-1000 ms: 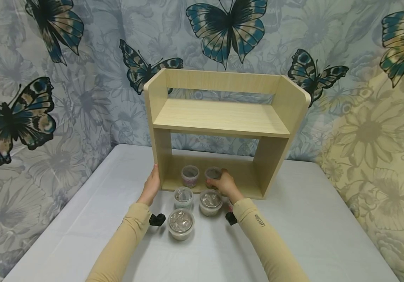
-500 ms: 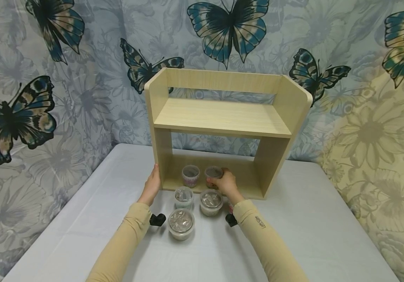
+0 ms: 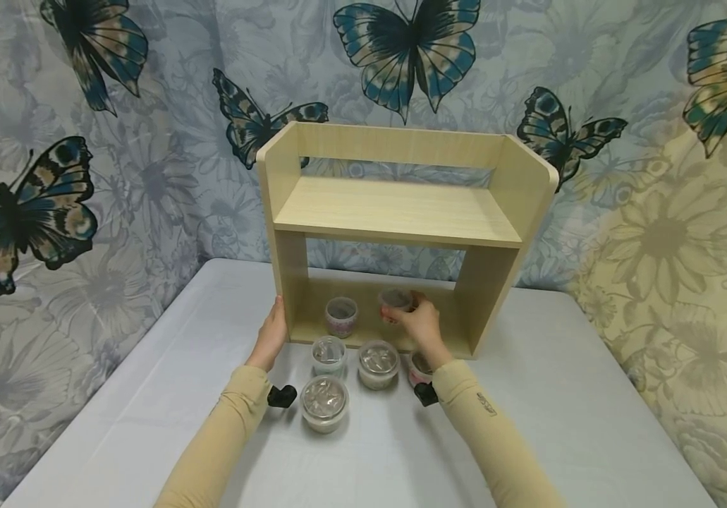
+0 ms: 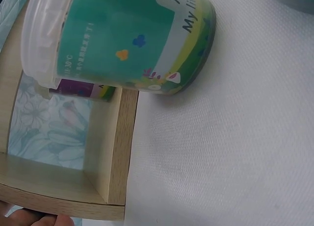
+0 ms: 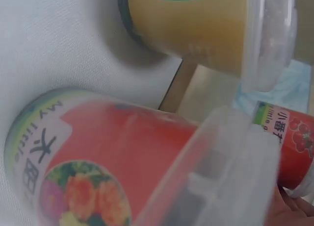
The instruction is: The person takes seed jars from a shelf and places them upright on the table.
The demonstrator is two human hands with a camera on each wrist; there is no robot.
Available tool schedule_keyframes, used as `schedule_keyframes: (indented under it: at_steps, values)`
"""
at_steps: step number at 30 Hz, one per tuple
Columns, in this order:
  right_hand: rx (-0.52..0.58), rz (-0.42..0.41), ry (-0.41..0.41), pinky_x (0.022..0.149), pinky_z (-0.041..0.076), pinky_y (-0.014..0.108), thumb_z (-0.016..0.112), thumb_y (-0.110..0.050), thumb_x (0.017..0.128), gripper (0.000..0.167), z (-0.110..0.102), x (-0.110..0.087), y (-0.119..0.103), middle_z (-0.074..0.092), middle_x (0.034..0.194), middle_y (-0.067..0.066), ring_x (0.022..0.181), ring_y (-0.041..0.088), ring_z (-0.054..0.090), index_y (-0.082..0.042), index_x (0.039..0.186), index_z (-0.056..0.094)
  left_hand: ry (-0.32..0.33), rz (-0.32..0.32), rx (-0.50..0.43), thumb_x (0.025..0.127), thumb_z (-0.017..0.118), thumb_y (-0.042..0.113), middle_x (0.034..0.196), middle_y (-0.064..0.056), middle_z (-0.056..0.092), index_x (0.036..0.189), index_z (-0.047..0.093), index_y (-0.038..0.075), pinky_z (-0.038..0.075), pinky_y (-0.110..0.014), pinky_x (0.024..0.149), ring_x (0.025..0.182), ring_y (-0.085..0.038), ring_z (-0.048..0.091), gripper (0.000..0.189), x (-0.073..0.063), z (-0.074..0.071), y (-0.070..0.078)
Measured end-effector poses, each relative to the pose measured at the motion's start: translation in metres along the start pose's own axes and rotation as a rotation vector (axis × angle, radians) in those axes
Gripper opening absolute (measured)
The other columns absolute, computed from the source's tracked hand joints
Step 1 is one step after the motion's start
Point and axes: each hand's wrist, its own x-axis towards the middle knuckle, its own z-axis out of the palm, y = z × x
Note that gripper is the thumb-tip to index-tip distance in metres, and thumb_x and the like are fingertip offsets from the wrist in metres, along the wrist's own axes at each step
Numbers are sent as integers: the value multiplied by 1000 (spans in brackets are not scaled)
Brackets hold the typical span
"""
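round red-labelled plastic cup in right fingers, inside wood-grained shelf

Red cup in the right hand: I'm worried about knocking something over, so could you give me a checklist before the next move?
1. Grip: ok; the right hand holds the red cup.
2. Shelf unit steadied: ok; the left hand touches its left side.
3. Gap to the purple cup: ok; the two are apart.
4. Red cup's base resting on the lower board: cannot tell.
5. Right wrist clear of the flower-label cup: cannot tell; they overlap in the head view.
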Motion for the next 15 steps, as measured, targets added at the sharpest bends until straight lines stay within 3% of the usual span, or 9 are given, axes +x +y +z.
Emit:
schedule_keyframes:
  at_steps: [6,15]
  values:
    - [-10,-89,1,81,50,40,81,-36,72,83,-5,-16,-8,60,113,19,94,28,60,0,136,43,7,-8,4,88,8,70,153,-12,7,149,7,7,9,-45,111,138,-30,4,87,-1,0,-1]
    - [122,-204,-42,90,47,36,82,-33,71,76,-5,-45,-27,58,119,15,109,26,56,-3,131,48,15,-6,9,89,7,69,153,-14,8,149,7,6,9,-44,111,138,-31,5,88,0,0,-2]
